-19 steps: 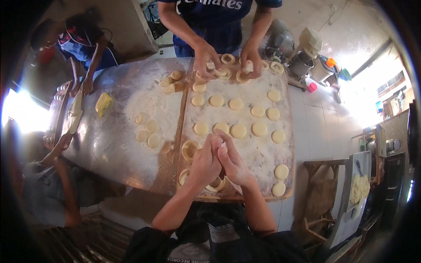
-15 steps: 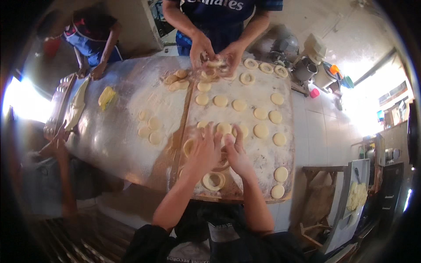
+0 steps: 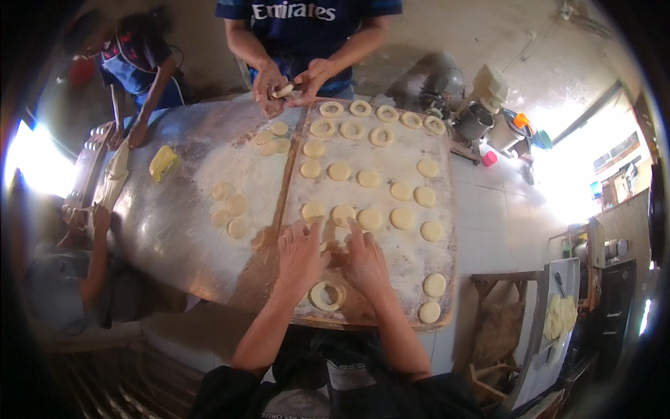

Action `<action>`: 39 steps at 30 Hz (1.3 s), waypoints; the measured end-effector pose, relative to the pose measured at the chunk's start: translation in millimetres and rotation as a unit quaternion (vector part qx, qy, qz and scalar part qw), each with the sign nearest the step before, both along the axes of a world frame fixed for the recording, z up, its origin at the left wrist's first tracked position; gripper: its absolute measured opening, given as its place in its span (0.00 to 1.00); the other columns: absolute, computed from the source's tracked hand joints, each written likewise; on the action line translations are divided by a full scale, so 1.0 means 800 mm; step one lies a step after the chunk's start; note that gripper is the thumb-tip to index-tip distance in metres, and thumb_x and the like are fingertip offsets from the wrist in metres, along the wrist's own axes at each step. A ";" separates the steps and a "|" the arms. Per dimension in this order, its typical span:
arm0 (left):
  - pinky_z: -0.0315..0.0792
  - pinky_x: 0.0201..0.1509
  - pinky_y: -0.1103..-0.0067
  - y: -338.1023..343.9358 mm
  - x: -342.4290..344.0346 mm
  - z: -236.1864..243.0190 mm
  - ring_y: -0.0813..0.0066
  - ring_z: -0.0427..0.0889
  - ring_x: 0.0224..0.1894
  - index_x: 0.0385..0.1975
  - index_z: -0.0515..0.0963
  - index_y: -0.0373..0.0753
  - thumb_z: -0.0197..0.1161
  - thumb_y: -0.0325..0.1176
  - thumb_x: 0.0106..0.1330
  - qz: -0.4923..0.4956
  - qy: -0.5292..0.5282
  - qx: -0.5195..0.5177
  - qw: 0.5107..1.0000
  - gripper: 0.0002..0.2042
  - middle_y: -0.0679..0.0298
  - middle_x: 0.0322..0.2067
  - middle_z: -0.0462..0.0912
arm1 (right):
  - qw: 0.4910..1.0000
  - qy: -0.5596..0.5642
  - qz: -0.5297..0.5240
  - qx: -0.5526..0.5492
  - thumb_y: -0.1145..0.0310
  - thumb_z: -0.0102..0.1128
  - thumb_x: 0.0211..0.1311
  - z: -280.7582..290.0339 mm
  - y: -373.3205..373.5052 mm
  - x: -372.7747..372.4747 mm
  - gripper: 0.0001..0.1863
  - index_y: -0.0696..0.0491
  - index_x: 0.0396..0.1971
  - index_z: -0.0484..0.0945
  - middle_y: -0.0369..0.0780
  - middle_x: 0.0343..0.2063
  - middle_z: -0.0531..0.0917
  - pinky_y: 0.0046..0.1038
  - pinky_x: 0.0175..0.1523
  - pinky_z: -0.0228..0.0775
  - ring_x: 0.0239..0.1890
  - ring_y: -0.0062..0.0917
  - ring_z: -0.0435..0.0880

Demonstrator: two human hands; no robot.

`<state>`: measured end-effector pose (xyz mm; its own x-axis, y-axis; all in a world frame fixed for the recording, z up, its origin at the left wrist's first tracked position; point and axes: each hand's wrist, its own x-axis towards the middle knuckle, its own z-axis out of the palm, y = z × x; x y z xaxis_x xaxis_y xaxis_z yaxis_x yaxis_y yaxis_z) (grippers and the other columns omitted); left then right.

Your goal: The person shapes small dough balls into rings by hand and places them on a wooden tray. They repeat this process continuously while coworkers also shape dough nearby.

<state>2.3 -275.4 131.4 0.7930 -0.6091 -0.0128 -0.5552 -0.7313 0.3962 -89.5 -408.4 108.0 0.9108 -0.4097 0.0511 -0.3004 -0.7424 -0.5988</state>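
Note:
My left hand (image 3: 300, 253) is low over the floured wooden board (image 3: 419, 262), palm down, its stretched fingers reaching the near edge of a flat dough disc (image 3: 314, 210). Beside it my right hand (image 3: 366, 264) has its fingers out, the foremost tips touching another dough disc (image 3: 343, 214). What lies beneath my palms and thumbs is mostly hidden. Just in front of me sits a dough ring (image 3: 315, 297), close under my left wrist. Further plain discs (image 3: 368, 179) lie across the middle of the board and along its right side.
At the far side a co-worker's hands (image 3: 268, 85) hold a small dough ring (image 3: 283, 91). Rows of dough rings (image 3: 322, 128) line the board's far end. Left is a floured metal table (image 3: 174, 230) with several discs and a yellow lump (image 3: 163, 163); two more people work there.
My view has shifted slightly. My hands have drawn back a little toward me, uncovering discs. The far co-worker's hands have lifted off the board and moved left with a dough ring.

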 end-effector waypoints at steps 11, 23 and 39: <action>0.73 0.50 0.62 -0.171 -0.149 -0.009 0.53 0.78 0.48 0.48 0.76 0.34 0.58 0.42 0.67 -0.345 0.047 -0.065 0.935 0.18 0.49 0.43 0.78 | 0.919 0.082 -0.385 0.001 0.63 0.63 0.62 0.030 -0.035 -0.267 0.16 0.58 0.44 0.76 0.49 0.35 0.78 0.42 0.45 0.70 0.41 0.44 0.78; 0.68 0.51 0.62 -0.136 -0.098 -0.015 0.48 0.74 0.44 0.40 0.71 0.32 0.58 0.27 0.59 -0.295 0.317 -0.429 0.793 0.11 0.47 0.37 0.74 | 0.937 -0.068 -0.242 0.241 0.80 0.60 0.58 0.093 0.006 -0.170 0.19 0.59 0.50 0.72 0.43 0.36 0.80 0.27 0.48 0.72 0.41 0.24 0.80; 0.73 0.48 0.63 0.219 0.150 -0.055 0.49 0.76 0.46 0.48 0.73 0.36 0.59 0.24 0.63 -0.145 0.001 -0.257 0.955 0.13 0.51 0.42 0.72 | 0.983 -0.016 0.004 -0.182 0.68 0.64 0.56 -0.030 0.128 0.300 0.08 0.54 0.34 0.79 0.46 0.32 0.84 0.45 0.54 0.66 0.35 0.43 0.81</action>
